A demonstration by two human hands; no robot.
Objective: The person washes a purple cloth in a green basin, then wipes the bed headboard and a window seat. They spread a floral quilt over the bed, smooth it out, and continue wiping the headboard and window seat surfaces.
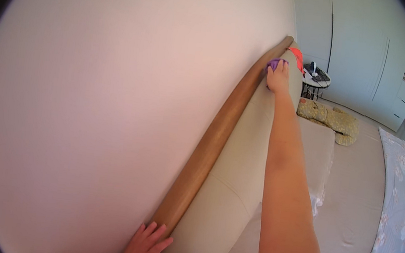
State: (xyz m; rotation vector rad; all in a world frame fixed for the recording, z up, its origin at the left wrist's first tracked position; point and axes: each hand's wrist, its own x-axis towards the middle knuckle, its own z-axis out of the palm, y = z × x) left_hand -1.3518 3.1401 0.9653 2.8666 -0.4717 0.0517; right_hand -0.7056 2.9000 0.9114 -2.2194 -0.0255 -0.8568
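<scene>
My right hand (pixel 278 79) reaches far forward and holds a purple cloth (pixel 275 64) against the top of a padded beige headboard (pixel 237 149). A brown padded strip (pixel 203 149) runs along the headboard's back, beside the wall. At the lower edge of the view, my left hand (pixel 148 247) rests with spread fingers on the near end of the brown strip, holding nothing. A red cloth (pixel 296 58) lies over the headboard just beyond my right hand.
A pale wall (pixel 94 113) rises at the left. Right of the headboard are a bed (pixel 354 183), a yellow patterned pillow (pixel 328 119) and a floral blanket (pixel 402 181). A small round table (pixel 323 82) bearing devices stands by the wardrobe (pixel 359 51).
</scene>
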